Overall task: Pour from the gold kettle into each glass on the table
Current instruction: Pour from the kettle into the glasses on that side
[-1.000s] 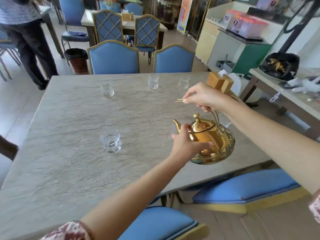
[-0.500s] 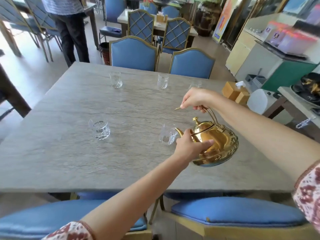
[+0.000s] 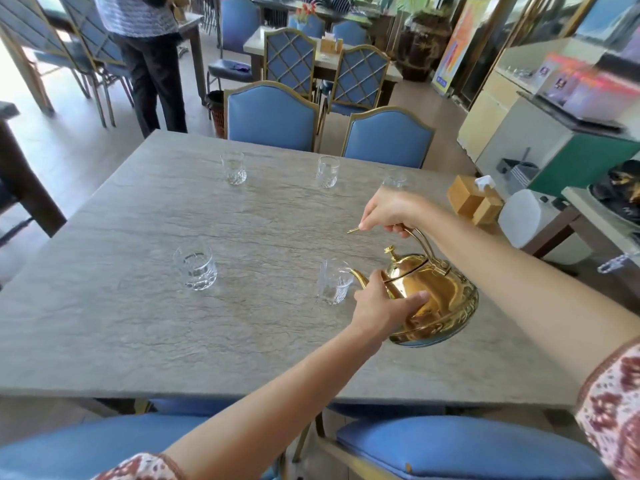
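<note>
The gold kettle [image 3: 433, 296] is held tipped over the grey table [image 3: 138, 323], with its spout at the rim of the near right glass [image 3: 333, 284]. Its top handle is gripped by the curled fingers of the right hand [image 3: 391, 211]. Its side is cupped by the left hand [image 3: 379, 308], thumb on the front; the other fingers are hidden behind it. No stream can be made out. The far right glass [image 3: 394, 181] is partly hidden by the right hand. Three more glasses [image 3: 195, 268] stand apart.
</note>
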